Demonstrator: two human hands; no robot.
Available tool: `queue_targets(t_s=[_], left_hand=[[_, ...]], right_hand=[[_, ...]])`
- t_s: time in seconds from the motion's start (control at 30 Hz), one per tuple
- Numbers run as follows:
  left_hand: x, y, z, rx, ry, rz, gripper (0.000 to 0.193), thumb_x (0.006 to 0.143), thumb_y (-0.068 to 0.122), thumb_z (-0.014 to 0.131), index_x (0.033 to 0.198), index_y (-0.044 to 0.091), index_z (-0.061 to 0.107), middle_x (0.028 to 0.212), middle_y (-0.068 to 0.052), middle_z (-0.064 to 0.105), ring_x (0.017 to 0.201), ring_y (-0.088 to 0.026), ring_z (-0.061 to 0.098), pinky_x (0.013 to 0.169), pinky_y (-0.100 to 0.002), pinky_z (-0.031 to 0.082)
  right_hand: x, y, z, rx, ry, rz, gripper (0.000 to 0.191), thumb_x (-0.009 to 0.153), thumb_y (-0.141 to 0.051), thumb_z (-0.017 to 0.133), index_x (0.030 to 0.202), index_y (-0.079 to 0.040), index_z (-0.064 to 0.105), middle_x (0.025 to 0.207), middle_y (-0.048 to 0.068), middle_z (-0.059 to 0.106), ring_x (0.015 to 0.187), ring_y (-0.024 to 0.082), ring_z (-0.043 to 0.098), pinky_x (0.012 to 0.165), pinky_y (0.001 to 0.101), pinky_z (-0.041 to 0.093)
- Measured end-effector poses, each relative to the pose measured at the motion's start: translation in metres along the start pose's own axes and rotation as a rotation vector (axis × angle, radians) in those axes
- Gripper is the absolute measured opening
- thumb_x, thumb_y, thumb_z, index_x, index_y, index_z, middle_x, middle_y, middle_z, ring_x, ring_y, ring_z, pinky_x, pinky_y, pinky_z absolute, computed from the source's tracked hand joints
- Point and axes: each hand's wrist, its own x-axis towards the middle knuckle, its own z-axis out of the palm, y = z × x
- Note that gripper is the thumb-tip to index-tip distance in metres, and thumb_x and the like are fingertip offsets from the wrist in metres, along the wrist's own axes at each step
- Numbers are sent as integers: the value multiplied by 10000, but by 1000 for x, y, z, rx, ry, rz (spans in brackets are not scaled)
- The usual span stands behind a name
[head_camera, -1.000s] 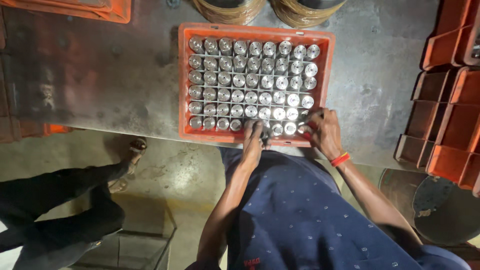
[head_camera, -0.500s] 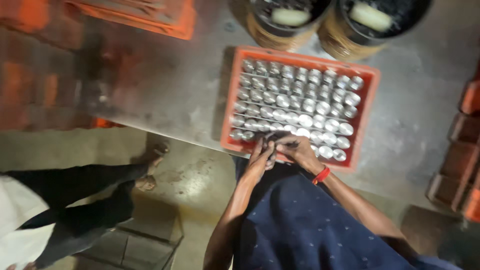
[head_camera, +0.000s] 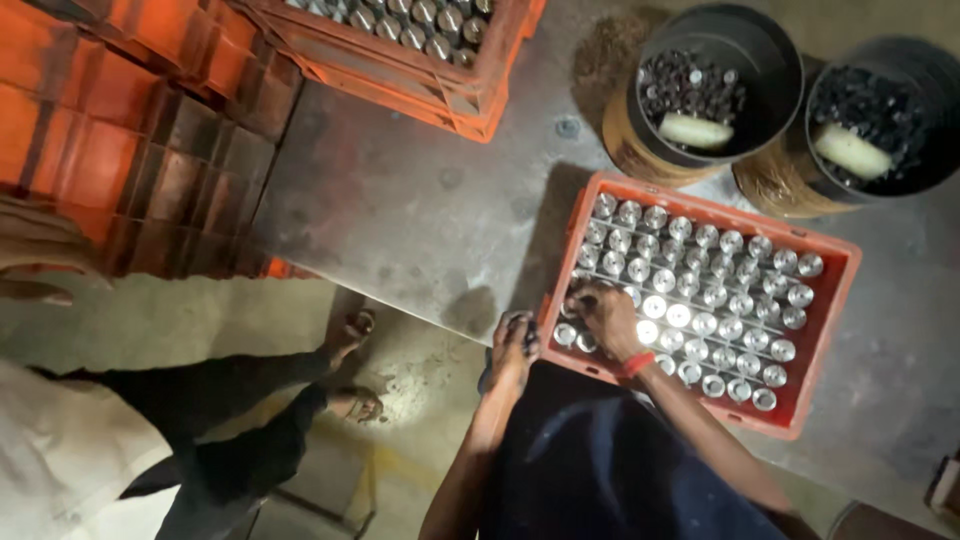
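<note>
The right hand (head_camera: 607, 318) reaches into the near-left corner of the orange crate (head_camera: 835, 330) on the grey surface (head_camera: 420, 210), fingers curled over the shiny metal cylinders (head_camera: 700, 300). The left hand (head_camera: 513, 345) hovers just beside the crate, apparently closed on a small dark object; its grip is unclear.

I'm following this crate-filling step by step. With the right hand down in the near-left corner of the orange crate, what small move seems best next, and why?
Probably seat the piece under the right hand upright in the near-left corner of the orange crate. The metal cylinders elsewhere stand in neat rows, and the left hand waits just outside the crate's edge.
</note>
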Motion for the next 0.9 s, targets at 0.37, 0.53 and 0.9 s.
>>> queue_targets(t_s=[0.37,0.53,0.9], left_hand=[[16,2,68,830,40,309,220,1095,228,410,1206,70,517,903,-99,682,734,-192,661,642,-344,536],[6,6,84,815,111,291,206,1089,209,392,1239,81,452,870,-107,670,647,-243,635,563,-415,510],[44,6,31,-278,36,-87,129,1028,124,560,1127,49,595,863,-64,688,694,-186,653,643,-318,564]], right_hand=[[-22,-54,-29,163,-87,-143,261,871,-192,775,1082,-38,780,1081,167,779,897,260,757,791,370,581],[-24,-60,-29,3,-149,127,236,867,-134,747,1092,-78,789,941,156,788,773,258,750,725,355,571],[16,-2,-17,-175,191,-283,146,867,-200,797,935,-71,789,989,137,777,846,275,704,768,383,545]])
